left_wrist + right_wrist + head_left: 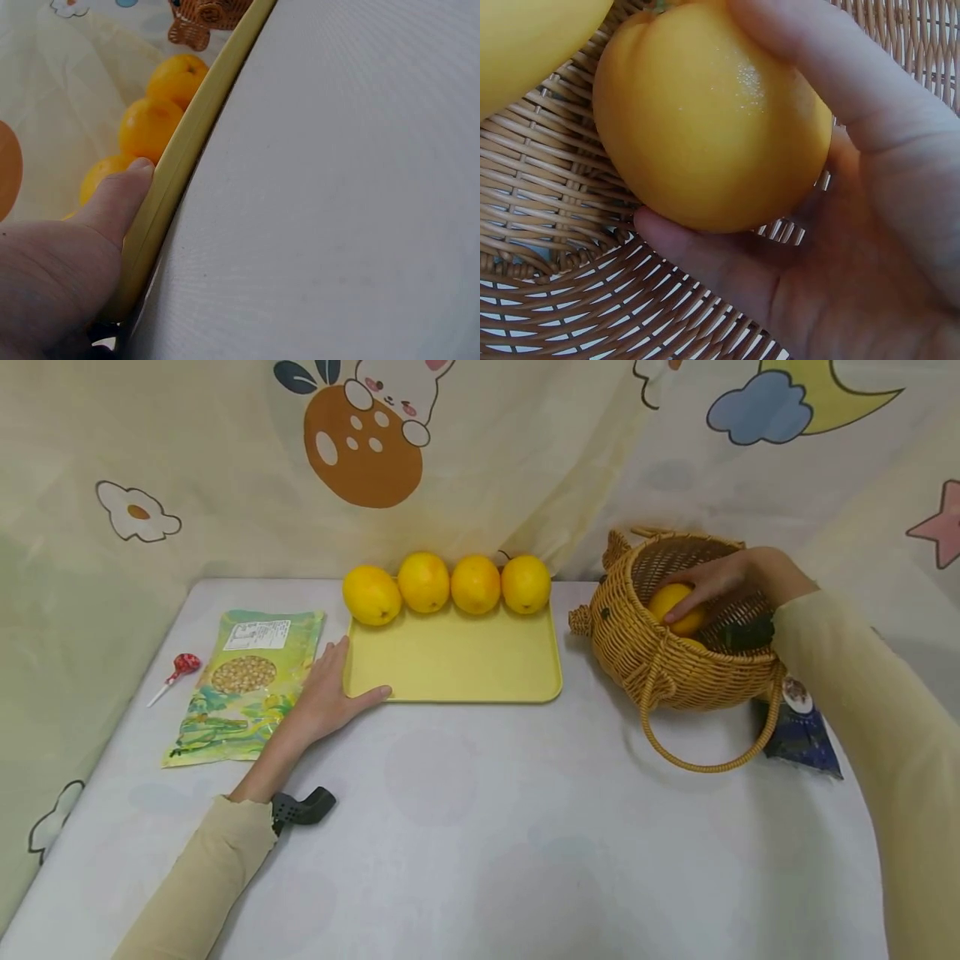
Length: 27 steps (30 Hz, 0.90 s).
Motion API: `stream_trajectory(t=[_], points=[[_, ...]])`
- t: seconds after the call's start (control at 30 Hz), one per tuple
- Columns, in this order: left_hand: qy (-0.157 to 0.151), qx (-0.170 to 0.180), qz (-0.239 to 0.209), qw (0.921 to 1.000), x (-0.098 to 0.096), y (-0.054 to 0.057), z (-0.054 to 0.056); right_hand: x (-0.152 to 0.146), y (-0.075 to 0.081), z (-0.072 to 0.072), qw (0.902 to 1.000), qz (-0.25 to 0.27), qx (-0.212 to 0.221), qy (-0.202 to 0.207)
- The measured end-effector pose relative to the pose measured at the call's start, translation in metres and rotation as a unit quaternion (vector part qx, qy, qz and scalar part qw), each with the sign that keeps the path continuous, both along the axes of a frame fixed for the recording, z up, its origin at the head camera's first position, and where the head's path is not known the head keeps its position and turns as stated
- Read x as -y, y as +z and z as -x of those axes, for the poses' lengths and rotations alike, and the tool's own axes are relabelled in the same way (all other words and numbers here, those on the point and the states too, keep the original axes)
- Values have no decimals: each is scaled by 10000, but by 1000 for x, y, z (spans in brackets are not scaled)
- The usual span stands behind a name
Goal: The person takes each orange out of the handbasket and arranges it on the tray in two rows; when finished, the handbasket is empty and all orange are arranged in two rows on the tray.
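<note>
Inside the wicker basket (626, 635), my right hand (723, 583) grips an orange (712, 127), thumb and fingers curled around opposite sides. Another yellow fruit (525, 45) lies beside it in the right wrist view. My left hand (326, 697) rests at the left end of the yellow tray (457, 664), fingers straight and spread, the thumb (124, 195) over the tray's edge. Several yellow-orange fruits (424, 583) stand in a row along the tray's back edge; the leftmost one (372, 597) looks longer than the others.
Left of the tray lies a green-yellow bag of kernels (243, 693), with a red lollipop (186, 664) beside it. A dark green thing (750, 633) sits in the basket. Partly behind the basket lies a dark blue packet (802, 739). A printed curtain (510, 460) hangs behind the white table (480, 827).
</note>
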<state>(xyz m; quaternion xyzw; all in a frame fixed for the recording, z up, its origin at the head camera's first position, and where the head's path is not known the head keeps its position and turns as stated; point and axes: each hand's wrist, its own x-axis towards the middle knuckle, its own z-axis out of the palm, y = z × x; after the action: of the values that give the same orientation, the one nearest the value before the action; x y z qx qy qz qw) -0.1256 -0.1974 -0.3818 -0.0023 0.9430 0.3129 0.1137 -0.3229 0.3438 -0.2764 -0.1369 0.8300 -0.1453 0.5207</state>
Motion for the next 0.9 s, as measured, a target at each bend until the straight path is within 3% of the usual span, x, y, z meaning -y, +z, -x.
stream_trajectory(t=[0.7,0.9], points=[[-61,-51,11,10000,-1,-1,0,-3,0,-2,9997,-75,-205,96],[-73,-109,-6,9999,0,-1,0,-6,6,-4,9977,-45,-654,195]])
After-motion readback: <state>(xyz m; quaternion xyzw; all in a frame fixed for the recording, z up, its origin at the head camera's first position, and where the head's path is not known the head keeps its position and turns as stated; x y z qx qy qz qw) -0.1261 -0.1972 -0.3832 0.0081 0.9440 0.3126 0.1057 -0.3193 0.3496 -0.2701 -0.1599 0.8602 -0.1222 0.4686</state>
